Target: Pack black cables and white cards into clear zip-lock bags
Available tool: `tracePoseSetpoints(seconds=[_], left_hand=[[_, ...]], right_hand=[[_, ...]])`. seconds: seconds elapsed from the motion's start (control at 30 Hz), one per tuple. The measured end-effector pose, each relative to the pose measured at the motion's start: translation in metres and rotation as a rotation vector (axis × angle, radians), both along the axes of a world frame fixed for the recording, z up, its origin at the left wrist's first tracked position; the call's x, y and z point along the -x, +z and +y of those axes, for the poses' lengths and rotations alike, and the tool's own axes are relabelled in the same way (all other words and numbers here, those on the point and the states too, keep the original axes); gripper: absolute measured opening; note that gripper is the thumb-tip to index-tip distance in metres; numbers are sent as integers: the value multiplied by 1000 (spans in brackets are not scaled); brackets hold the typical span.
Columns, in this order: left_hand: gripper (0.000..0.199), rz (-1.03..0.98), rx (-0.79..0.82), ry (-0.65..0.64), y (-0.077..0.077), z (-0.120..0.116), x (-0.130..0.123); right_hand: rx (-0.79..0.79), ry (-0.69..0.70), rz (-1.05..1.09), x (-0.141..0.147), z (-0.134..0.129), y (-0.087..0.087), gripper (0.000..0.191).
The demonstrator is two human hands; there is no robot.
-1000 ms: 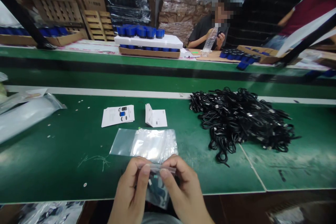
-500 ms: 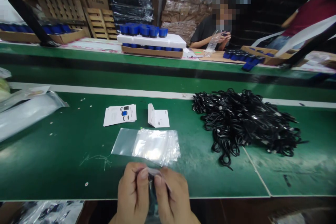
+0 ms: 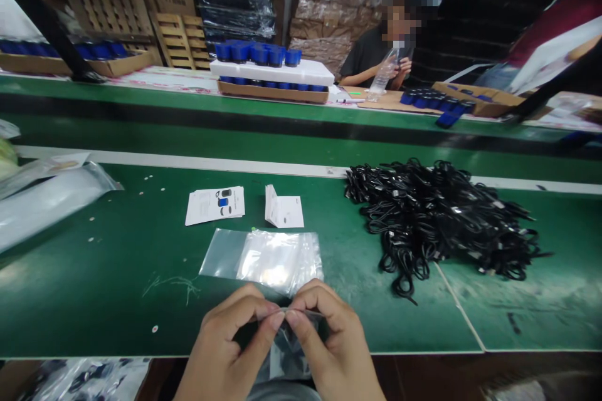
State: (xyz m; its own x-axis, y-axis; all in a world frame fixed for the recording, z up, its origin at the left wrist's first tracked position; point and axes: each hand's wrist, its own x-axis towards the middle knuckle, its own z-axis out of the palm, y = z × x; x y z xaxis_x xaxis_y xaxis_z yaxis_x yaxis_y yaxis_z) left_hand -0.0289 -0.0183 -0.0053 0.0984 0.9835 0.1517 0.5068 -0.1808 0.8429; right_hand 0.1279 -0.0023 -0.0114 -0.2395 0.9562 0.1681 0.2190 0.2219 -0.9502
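Note:
My left hand [image 3: 237, 332] and my right hand [image 3: 327, 332] meet at the table's front edge, thumbs and forefingers pinching the top edge of a clear plastic bag [image 3: 288, 357]. The bag hangs below the fingertips, and what lies inside it is hard to make out. Just beyond my hands is a fanned stack of flat clear plastic bags [image 3: 277, 260]. Behind that lie a stack of printed leaflets [image 3: 215, 205] and a partly opened folded leaflet [image 3: 288, 212]. To the right spreads a heap of coiled black cables [image 3: 442, 219].
A large plastic wrap bundle [image 3: 51, 200] lies at the left. Across the bench, blue cylindrical items [image 3: 256, 53] stand on a white foam tray [image 3: 310, 72]. A co-worker [image 3: 376, 56] sits behind a clear bottle [image 3: 383, 75]. Plastic bags [image 3: 89, 379] sit below the front edge.
My fingers have shifted from gripping around the bag's opening, thumbs apart, to pinching its top edge with the thumbs close together. My hands have spread wider at the wrists.

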Motion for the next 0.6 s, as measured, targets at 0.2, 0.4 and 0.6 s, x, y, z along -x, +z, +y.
tracePoseSetpoints(seconds=[0.2, 0.4, 0.6], left_hand=[[20, -76, 32, 78, 4, -2, 0], [18, -103, 52, 29, 2, -2, 3], [28, -71, 113, 152, -7, -26, 41]], right_hand=[[48, 56, -1, -10, 6, 9, 15], [-110, 8, 46, -4, -2, 5, 13], [-215, 136, -206, -1, 6, 1, 33]])
